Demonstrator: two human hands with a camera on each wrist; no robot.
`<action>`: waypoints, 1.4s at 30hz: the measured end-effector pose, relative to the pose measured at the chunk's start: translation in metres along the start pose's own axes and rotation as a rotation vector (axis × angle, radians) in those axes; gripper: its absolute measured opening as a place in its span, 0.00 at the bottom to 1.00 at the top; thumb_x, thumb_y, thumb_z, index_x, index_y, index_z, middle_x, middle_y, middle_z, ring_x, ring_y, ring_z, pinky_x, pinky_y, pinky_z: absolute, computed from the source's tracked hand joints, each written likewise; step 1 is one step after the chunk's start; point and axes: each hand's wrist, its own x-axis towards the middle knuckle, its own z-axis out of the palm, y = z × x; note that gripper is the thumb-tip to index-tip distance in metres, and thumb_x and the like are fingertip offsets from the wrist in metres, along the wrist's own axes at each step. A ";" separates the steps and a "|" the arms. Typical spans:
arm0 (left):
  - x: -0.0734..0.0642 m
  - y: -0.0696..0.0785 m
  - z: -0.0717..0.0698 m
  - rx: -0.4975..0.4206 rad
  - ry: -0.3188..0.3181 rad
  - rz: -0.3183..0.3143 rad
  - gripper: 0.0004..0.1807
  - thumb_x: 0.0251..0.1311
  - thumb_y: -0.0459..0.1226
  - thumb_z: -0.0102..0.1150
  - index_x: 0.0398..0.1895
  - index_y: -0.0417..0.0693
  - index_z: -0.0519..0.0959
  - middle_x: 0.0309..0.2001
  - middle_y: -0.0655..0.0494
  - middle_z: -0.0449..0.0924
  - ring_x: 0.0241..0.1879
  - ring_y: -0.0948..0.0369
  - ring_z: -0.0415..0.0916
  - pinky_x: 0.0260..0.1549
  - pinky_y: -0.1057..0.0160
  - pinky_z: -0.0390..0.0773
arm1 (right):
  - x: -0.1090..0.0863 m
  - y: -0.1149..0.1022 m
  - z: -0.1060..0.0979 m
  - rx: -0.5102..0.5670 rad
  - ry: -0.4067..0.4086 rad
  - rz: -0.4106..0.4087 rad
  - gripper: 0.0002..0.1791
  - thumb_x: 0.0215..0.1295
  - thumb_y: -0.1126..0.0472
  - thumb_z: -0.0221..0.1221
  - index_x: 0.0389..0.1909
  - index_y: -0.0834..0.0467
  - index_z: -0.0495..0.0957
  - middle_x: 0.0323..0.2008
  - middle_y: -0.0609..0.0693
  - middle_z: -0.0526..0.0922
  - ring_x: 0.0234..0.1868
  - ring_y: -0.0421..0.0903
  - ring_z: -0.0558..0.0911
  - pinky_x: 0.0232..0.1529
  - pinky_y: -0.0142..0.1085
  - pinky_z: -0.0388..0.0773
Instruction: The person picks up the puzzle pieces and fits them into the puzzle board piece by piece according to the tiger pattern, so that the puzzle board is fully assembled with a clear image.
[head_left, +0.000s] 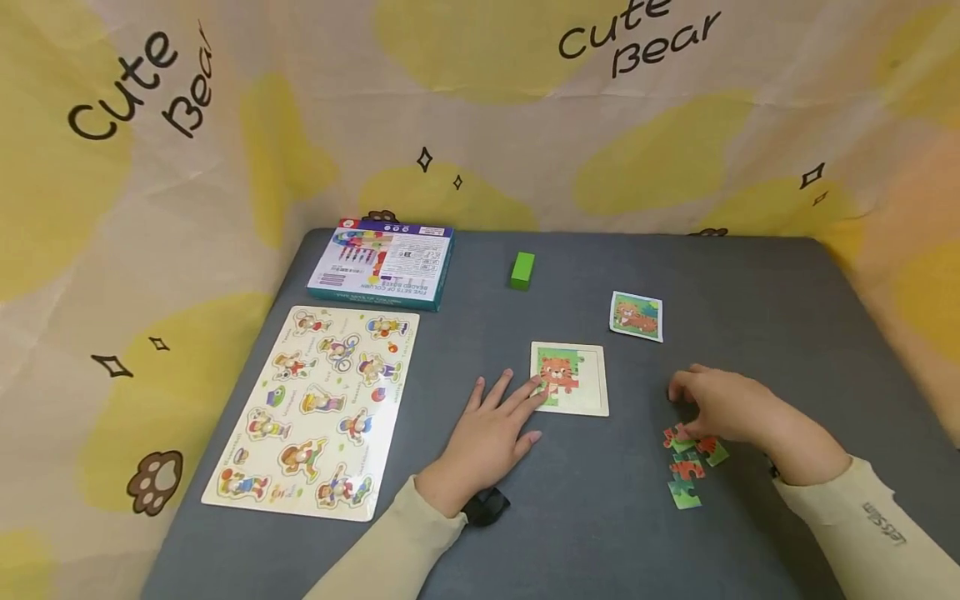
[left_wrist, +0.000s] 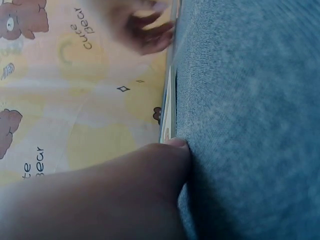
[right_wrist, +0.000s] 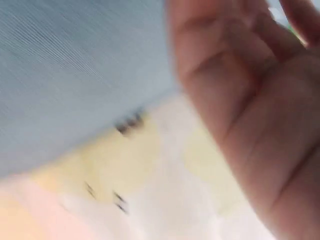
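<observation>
My left hand lies spread on the table, its fingertips over the left edge of a small puzzle board. On the board, a joined part of a tiger jigsaw fills the left side; the right side shows bare backing. To the right, my right hand hovers at a loose cluster of jigsaw pieces, orange and green. Its fingers are bent, with thumb and forefinger apart and the thumb tip over the top pieces. The right wrist view blurs this hand, and no piece shows in its grasp.
Beyond the board lies a tiger picture card. A green block stands near the back. At left are a large peg-puzzle board with sports figures and a flat toy box. A patterned cloth hangs behind the table.
</observation>
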 end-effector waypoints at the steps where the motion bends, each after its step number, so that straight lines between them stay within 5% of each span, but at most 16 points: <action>1: -0.001 0.000 0.000 0.002 -0.006 -0.001 0.34 0.78 0.55 0.53 0.83 0.63 0.61 0.83 0.65 0.51 0.83 0.52 0.42 0.78 0.40 0.43 | -0.003 0.007 0.004 0.043 -0.015 -0.023 0.22 0.50 0.54 0.82 0.38 0.56 0.79 0.33 0.47 0.74 0.31 0.44 0.75 0.32 0.42 0.76; 5: -0.001 -0.001 0.000 0.006 0.004 0.008 0.34 0.78 0.55 0.53 0.83 0.63 0.61 0.83 0.65 0.52 0.83 0.52 0.43 0.78 0.40 0.44 | -0.012 0.021 0.021 0.213 -0.005 -0.082 0.15 0.56 0.61 0.78 0.31 0.54 0.77 0.28 0.41 0.74 0.28 0.38 0.72 0.27 0.34 0.72; 10: -0.001 -0.002 -0.001 0.019 0.005 0.006 0.34 0.78 0.55 0.53 0.83 0.63 0.62 0.83 0.65 0.52 0.83 0.52 0.44 0.78 0.40 0.45 | -0.016 0.022 0.026 0.305 0.008 -0.054 0.14 0.59 0.62 0.77 0.30 0.53 0.78 0.25 0.40 0.75 0.26 0.37 0.73 0.25 0.32 0.72; 15: -0.002 -0.002 -0.001 0.005 0.000 0.005 0.34 0.78 0.55 0.54 0.83 0.63 0.62 0.83 0.64 0.53 0.83 0.51 0.44 0.78 0.40 0.45 | -0.011 0.019 0.012 0.432 -0.017 -0.104 0.13 0.63 0.65 0.73 0.31 0.53 0.76 0.26 0.42 0.76 0.25 0.39 0.75 0.25 0.32 0.74; 20: -0.003 -0.006 -0.001 -0.001 0.008 -0.008 0.34 0.77 0.54 0.55 0.82 0.62 0.63 0.83 0.65 0.53 0.83 0.52 0.44 0.78 0.40 0.45 | 0.018 -0.005 -0.010 0.596 0.076 -0.110 0.08 0.67 0.72 0.68 0.39 0.60 0.78 0.32 0.49 0.82 0.29 0.45 0.80 0.30 0.36 0.81; 26: -0.001 -0.003 -0.001 -0.009 -0.004 0.001 0.34 0.78 0.54 0.53 0.83 0.63 0.62 0.83 0.65 0.53 0.83 0.52 0.43 0.78 0.39 0.45 | 0.055 -0.030 -0.018 0.524 0.152 -0.127 0.08 0.68 0.69 0.68 0.46 0.62 0.87 0.38 0.49 0.86 0.35 0.46 0.80 0.33 0.33 0.79; 32: 0.000 -0.001 0.000 -0.002 -0.022 -0.003 0.34 0.78 0.55 0.52 0.83 0.64 0.61 0.83 0.66 0.51 0.83 0.53 0.41 0.78 0.40 0.43 | 0.083 -0.036 -0.016 0.394 0.138 -0.144 0.10 0.70 0.70 0.66 0.50 0.61 0.89 0.37 0.50 0.84 0.26 0.45 0.77 0.29 0.37 0.78; 42: 0.001 -0.002 0.000 -0.004 -0.015 0.004 0.34 0.78 0.55 0.53 0.83 0.63 0.62 0.83 0.65 0.52 0.83 0.52 0.42 0.78 0.40 0.44 | 0.081 -0.046 0.001 0.451 0.102 -0.134 0.10 0.62 0.72 0.72 0.37 0.60 0.81 0.31 0.49 0.80 0.31 0.46 0.76 0.31 0.35 0.77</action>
